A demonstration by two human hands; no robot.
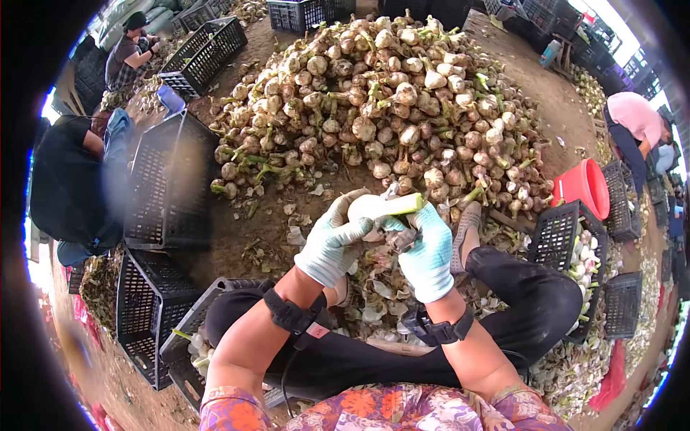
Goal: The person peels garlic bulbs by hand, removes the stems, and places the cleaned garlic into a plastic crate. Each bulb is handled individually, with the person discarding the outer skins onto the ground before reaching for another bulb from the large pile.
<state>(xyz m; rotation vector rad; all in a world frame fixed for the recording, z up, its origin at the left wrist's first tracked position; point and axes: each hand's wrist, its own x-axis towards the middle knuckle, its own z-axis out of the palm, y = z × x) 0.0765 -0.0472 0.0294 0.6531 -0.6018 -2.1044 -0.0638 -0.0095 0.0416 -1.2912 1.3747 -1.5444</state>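
Holding 1 garlic bulb (363, 207) by its round end in gloved left hand (329, 243), in front of body, short of heap (388, 93). Left fingers curled and pressed round bulb; right fingers closed on small grey item (403, 241), kind unclear, near stem (408, 205), with gloved right hand (429, 248). Best to pin bulb firmly, make short, controlled moves close in, and keep left thumb clear of any edge. Watch cable (284, 379) below left wrist, liable to snag. Beside right knee (550, 291), crate (552, 241) with pale bulbs; behind, red bucket (573, 188). At left, stacked-close crates (144, 309), tight for elbow. Underfoot, loose skins (374, 291)
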